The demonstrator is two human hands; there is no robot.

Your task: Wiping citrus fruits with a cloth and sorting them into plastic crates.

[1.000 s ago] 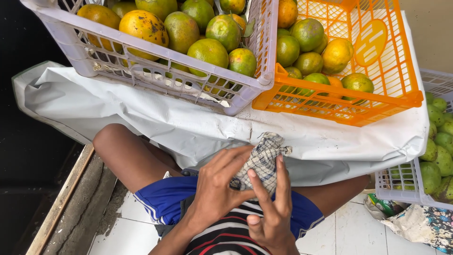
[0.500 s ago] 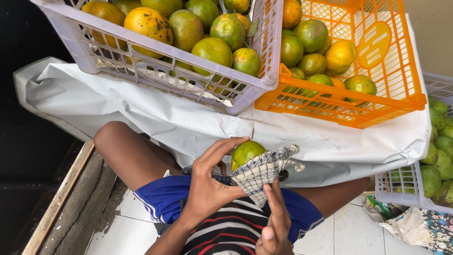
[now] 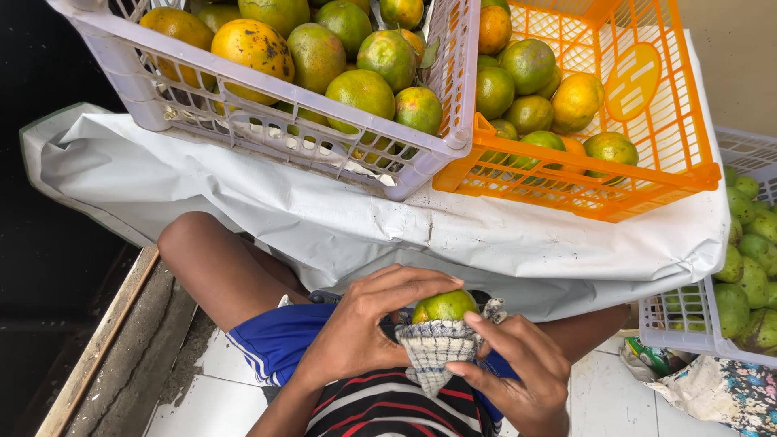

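Three slatted plastic crates up top. Pale lilac crate (image 3: 267, 133) at 11 o'clock, heaped with about a dozen visible citrus fruits (image 3: 362, 91), green to blotchy yellow-orange, skins dull and speckled. Orange crate (image 3: 647, 162) at 1 o'clock, roughly nine fruits piled in its left half, right half showing bare lattice. Third crate (image 3: 688, 320), pale again, at 3 o'clock and lower down, packed with smaller all-green fruits (image 3: 753, 275), only partly in view so no clean count. First two crates sitting on a creased white plastic sheet (image 3: 502, 235), smooth and slightly grubby, draped over the edge toward the lap.

Down at 6 o'clock: one green citrus (image 3: 444, 306), round and glossy on top, nestled in a small checked cloth (image 3: 435, 350), woven, white with dark grid lines, frayed at the edges. Left hand (image 3: 364, 332) curled over the fruit from 9 o'clock, fingers bent and gripping fruit and cloth. Right hand (image 3: 518, 372) coming in from 4 o'clock, thumb and forefinger pressed against the cloth, pinching it under the fruit. Blue shorts and a red, black and white striped shirt underneath, white tiled floor (image 3: 218, 396) below, a flowery fabric bundle (image 3: 720, 392) at 4 o'clock.
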